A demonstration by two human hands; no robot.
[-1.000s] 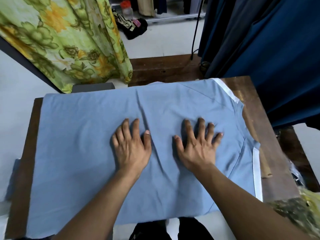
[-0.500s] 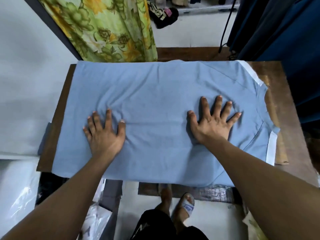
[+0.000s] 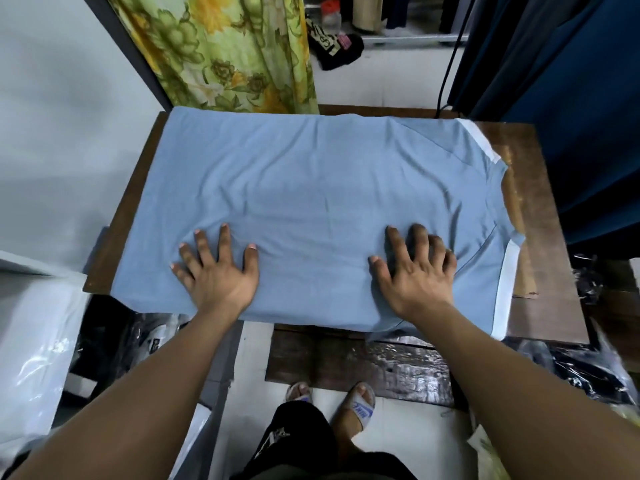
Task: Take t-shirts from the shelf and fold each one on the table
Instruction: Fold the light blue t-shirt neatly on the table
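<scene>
A light blue t-shirt [image 3: 311, 188] with white-trimmed sleeves lies spread flat over the brown wooden table [image 3: 540, 209], collar end to the right. My left hand [image 3: 218, 268] presses flat on the near left part of the shirt, fingers spread. My right hand [image 3: 415, 268] presses flat on the near right part, close to the sleeve, fingers straight. Neither hand holds any cloth. Soft wrinkles run across the shirt's middle.
A green and yellow floral curtain [image 3: 228, 53] hangs behind the table's far left. Dark blue garments [image 3: 571, 81] hang at the far right. Plastic-wrapped packages [image 3: 31, 358] sit on the floor at left, more under the table at right [image 3: 571, 368]. My sandalled feet [image 3: 360, 403] stand below.
Both hands have slid apart and toward the near edge of the shirt, smoothing it outward. The view has tilted down, showing the floor and my feet.
</scene>
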